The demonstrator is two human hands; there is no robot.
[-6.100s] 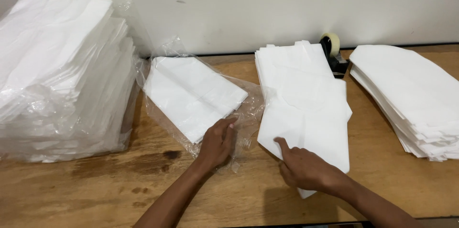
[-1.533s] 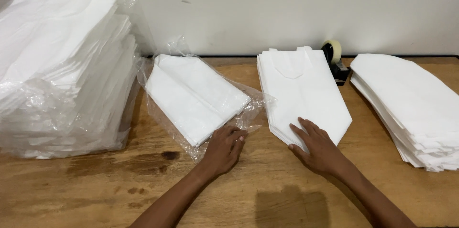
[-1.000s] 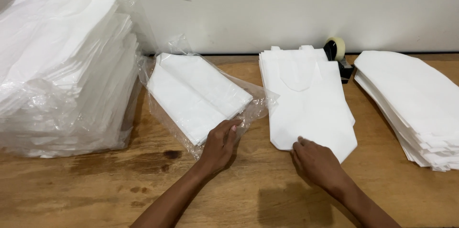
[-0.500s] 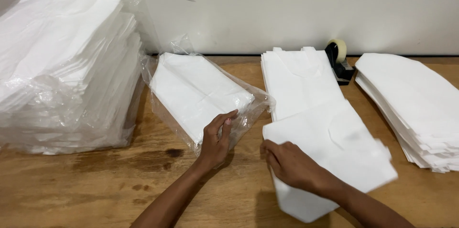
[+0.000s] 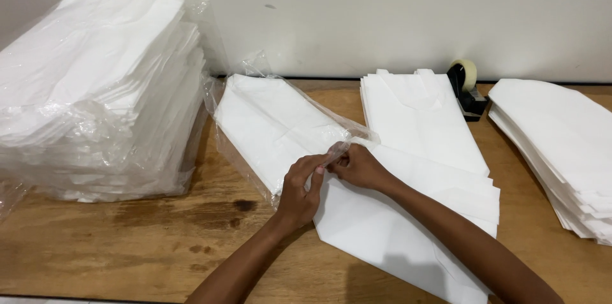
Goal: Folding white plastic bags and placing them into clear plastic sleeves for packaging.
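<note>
Worn wooden table [image 5: 127, 240]. Left hand [image 5: 301, 189] and right hand [image 5: 358, 167] both pinch the clear plastic sleeve's [image 5: 331, 133] open edge, folded white fabric bag [image 5: 408, 227] underneath.

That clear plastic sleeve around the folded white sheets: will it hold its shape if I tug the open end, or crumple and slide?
Probably floppy: the clear plastic sleeve is crinkled and puckers where the left hand and right hand pinch its mouth. Likely slippery on the wooden table, judging by its glossy film. The folded white sheets inside may keep it from sliding.
</note>
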